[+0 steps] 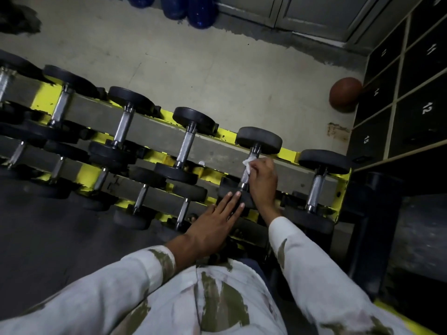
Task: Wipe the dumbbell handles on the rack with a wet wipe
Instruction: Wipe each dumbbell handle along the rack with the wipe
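Observation:
A yellow dumbbell rack (289, 153) runs across the view with several black dumbbells on two tiers. My right hand (262, 181) grips a white wet wipe (249, 164) wrapped round the chrome handle (245, 176) of the second dumbbell from the right on the upper tier. My left hand (216, 222) lies flat with straight fingers, its fingertips pressing on that dumbbell's near black head (227, 187). The far head (258, 140) of the same dumbbell is uncovered. Other chrome handles, such as one to the left (185, 147) and one to the right (315, 191), stand free.
A brown ball (344, 94) lies on the concrete floor against numbered dark lockers (411, 93) at the right. Blue objects (191, 10) stand at the far wall. A black post (377, 228) rises beside the rack's right end.

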`<act>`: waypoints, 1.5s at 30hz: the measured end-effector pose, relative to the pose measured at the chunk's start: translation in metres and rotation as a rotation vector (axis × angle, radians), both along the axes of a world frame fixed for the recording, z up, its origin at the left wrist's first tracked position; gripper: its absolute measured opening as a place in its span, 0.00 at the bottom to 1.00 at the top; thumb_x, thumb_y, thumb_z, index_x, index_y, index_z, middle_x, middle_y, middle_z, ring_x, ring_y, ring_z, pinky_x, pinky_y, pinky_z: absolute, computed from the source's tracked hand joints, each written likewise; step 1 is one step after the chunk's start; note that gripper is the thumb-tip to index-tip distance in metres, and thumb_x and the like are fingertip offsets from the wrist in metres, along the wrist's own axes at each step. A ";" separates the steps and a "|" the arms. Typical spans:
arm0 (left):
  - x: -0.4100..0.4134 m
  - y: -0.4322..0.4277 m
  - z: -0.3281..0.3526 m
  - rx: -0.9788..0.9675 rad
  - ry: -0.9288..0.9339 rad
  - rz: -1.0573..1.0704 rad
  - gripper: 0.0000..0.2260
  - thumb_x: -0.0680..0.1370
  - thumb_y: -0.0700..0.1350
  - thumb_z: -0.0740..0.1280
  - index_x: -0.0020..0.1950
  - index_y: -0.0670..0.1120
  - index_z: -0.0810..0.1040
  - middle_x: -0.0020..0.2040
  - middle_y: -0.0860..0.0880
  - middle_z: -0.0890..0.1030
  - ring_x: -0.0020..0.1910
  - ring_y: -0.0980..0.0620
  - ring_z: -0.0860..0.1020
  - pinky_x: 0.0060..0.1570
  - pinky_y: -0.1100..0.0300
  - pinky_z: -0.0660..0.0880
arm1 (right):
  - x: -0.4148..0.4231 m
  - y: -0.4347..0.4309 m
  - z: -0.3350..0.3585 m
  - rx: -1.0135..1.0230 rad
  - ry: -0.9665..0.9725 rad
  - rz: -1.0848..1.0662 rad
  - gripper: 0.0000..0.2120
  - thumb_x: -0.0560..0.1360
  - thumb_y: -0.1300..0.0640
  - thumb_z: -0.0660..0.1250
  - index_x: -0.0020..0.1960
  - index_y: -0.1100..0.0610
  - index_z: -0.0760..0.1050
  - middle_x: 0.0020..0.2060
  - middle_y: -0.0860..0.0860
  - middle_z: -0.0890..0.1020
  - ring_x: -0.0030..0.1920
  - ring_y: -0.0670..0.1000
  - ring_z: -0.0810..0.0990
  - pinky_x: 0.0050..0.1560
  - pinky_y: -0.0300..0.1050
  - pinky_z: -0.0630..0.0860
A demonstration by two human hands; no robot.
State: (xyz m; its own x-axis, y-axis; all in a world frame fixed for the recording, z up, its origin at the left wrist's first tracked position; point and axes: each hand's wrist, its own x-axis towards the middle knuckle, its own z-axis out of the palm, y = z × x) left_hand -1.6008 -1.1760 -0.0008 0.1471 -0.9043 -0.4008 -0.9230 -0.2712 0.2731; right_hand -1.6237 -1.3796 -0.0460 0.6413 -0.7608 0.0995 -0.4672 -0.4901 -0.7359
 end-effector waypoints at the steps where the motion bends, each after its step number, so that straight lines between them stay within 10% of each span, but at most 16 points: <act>1: -0.001 -0.001 0.001 0.002 -0.001 0.001 0.42 0.79 0.45 0.64 0.84 0.43 0.38 0.81 0.40 0.30 0.81 0.40 0.34 0.77 0.41 0.59 | -0.002 -0.005 0.001 -0.168 0.051 0.175 0.09 0.76 0.64 0.67 0.54 0.56 0.82 0.52 0.50 0.79 0.55 0.51 0.76 0.51 0.43 0.75; 11: -0.004 -0.006 0.013 0.053 -0.040 0.011 0.43 0.81 0.47 0.65 0.84 0.43 0.37 0.81 0.40 0.30 0.82 0.40 0.34 0.77 0.41 0.59 | 0.020 -0.044 0.015 -0.739 0.621 1.142 0.12 0.78 0.57 0.65 0.60 0.55 0.80 0.56 0.53 0.82 0.62 0.55 0.77 0.77 0.54 0.56; 17: -0.011 -0.009 0.016 0.084 -0.023 0.059 0.43 0.80 0.44 0.66 0.84 0.43 0.37 0.81 0.40 0.30 0.82 0.40 0.35 0.78 0.42 0.58 | 0.053 -0.041 0.032 -0.881 0.932 1.164 0.12 0.80 0.54 0.59 0.58 0.54 0.79 0.55 0.54 0.84 0.59 0.57 0.79 0.75 0.57 0.60; 21: -0.012 -0.010 0.021 0.104 -0.001 0.081 0.44 0.80 0.45 0.67 0.84 0.44 0.37 0.81 0.41 0.30 0.82 0.41 0.34 0.79 0.42 0.56 | 0.059 -0.016 0.026 -0.619 1.099 1.270 0.12 0.80 0.56 0.59 0.58 0.54 0.80 0.58 0.56 0.83 0.60 0.59 0.79 0.68 0.55 0.69; 31: -0.015 -0.009 0.006 0.064 -0.033 0.083 0.46 0.80 0.47 0.69 0.83 0.43 0.37 0.80 0.40 0.28 0.81 0.40 0.34 0.77 0.42 0.62 | 0.008 -0.035 0.028 -0.375 0.519 1.095 0.06 0.78 0.57 0.67 0.52 0.51 0.81 0.47 0.51 0.78 0.48 0.53 0.78 0.45 0.48 0.76; 38: -0.018 -0.008 0.007 0.078 -0.049 0.070 0.47 0.79 0.48 0.70 0.83 0.41 0.36 0.80 0.37 0.28 0.81 0.37 0.33 0.76 0.42 0.64 | -0.033 -0.029 -0.017 0.381 0.306 0.166 0.06 0.73 0.66 0.69 0.44 0.56 0.79 0.41 0.52 0.84 0.42 0.52 0.82 0.44 0.47 0.79; 45: -0.016 -0.010 0.018 0.116 -0.057 0.034 0.44 0.81 0.42 0.65 0.82 0.40 0.35 0.79 0.36 0.28 0.80 0.36 0.31 0.78 0.42 0.59 | 0.004 -0.036 -0.028 1.241 0.175 -0.041 0.19 0.75 0.75 0.56 0.52 0.58 0.79 0.44 0.54 0.84 0.46 0.51 0.82 0.44 0.43 0.80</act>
